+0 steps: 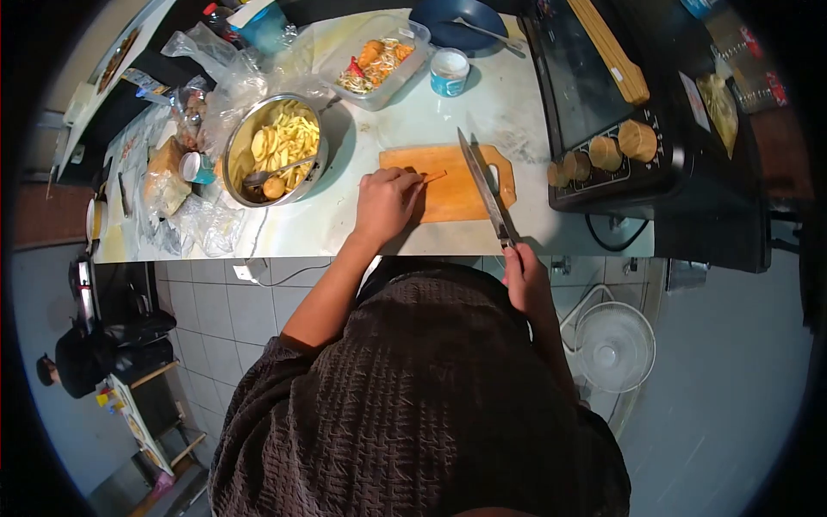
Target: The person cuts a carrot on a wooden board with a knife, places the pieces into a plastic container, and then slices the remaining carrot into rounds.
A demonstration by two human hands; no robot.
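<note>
My right hand point(525, 277) is closed around the handle of a long knife point(484, 183), its blade pointing away from me across the right part of the wooden cutting board point(461, 202). On the board's left side my left hand point(385, 203) rests with its fingers bunched together. A thin orange-brown strip point(437, 177) sticks out from its fingertips toward the blade, apart from it. What kind of food the strip is, I cannot make out. The rest of it is hidden under the fingers.
Left of the board stands a metal bowl point(231, 164) of yellow pieces with a spoon. Behind are a plastic container point(379, 93) of food, a small tub point(449, 74) and a dark blue pan point(452, 21). A black oven point(680, 185) borders the right. A person point(86, 358) is at far left.
</note>
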